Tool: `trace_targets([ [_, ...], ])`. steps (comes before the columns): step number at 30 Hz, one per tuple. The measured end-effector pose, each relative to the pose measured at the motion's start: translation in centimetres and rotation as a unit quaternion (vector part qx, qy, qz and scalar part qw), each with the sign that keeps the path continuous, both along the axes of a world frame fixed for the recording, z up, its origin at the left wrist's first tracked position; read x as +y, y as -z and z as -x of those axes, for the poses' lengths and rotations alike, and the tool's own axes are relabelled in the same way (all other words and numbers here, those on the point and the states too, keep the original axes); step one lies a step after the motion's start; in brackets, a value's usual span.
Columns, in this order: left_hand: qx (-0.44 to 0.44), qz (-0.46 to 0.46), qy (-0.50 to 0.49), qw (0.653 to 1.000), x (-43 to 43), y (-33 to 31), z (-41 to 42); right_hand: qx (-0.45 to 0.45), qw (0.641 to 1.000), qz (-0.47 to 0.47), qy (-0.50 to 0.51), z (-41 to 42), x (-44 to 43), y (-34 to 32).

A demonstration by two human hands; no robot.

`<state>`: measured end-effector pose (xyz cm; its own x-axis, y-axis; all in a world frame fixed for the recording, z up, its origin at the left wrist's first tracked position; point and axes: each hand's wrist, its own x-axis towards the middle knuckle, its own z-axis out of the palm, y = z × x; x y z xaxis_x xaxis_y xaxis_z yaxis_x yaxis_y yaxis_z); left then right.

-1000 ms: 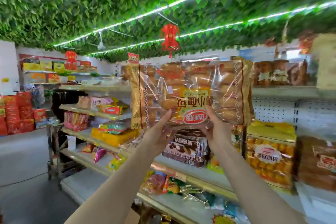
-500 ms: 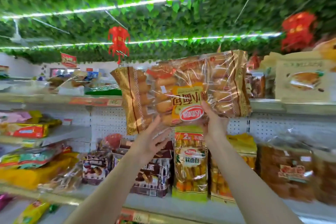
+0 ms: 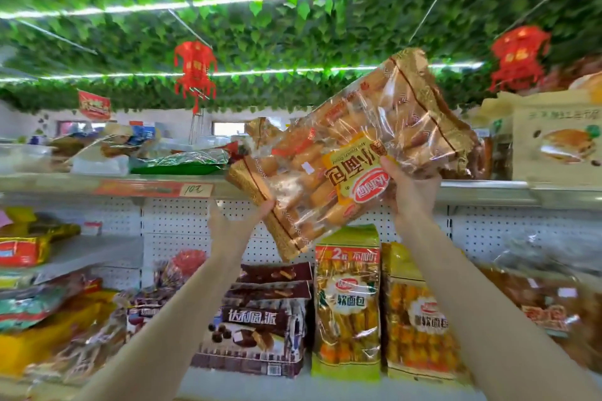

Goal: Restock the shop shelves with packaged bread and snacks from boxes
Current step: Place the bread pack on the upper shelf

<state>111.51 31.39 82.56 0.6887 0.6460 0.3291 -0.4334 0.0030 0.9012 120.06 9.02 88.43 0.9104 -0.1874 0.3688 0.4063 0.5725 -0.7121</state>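
A large clear bag of small bread rolls with gold ends and a yellow-red label is held up in front of the top shelf, tilted with its right end higher. My left hand grips the bag's lower left gold edge from below. Over on the label side, my right hand holds the bag's underside, thumb on the label. The bag's upper right end overlaps bread packs standing on the top shelf.
A cardboard box with a bread picture stands on the top shelf at right. Below are chocolate pie boxes, soft bread bags and other packs. Loose packets lie top left. Red lanterns hang from a leafy ceiling.
The bag has been raised and tipped, right end up, toward the top shelf. My left hand went from an open palm under the bag to gripping its lower edge. The view swung right.
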Motion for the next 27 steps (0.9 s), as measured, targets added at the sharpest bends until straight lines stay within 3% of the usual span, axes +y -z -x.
trace_targets([
  [3,0.009,-0.18,-0.063,0.982,0.5,-2.2,-0.2,-0.016,0.999,0.039,0.011,-0.2,0.2,-0.1],
  [6,0.008,-0.236,-0.056,0.97,0.3,-4.5,-1.3,-0.032,0.993,0.108,0.043,-0.2,1.0,-0.5],
  [9,-0.004,-0.264,0.02,0.964,0.2,-5.9,-2.4,-0.04,0.985,0.152,0.069,0.0,1.7,-1.0],
  [16,-0.021,-0.206,0.16,0.965,0.4,-6.9,-3.9,-0.068,0.974,0.21,0.044,0.3,3.0,-2.5],
  [22,-0.056,-0.093,0.153,0.982,1.5,-5.7,-5.2,-0.087,0.969,0.232,0.019,-0.1,3.8,-2.1],
  [27,-0.116,0.05,0.148,0.981,1.7,-5.2,-5.9,-0.072,0.922,0.381,-0.004,-0.5,4.7,1.0],
])
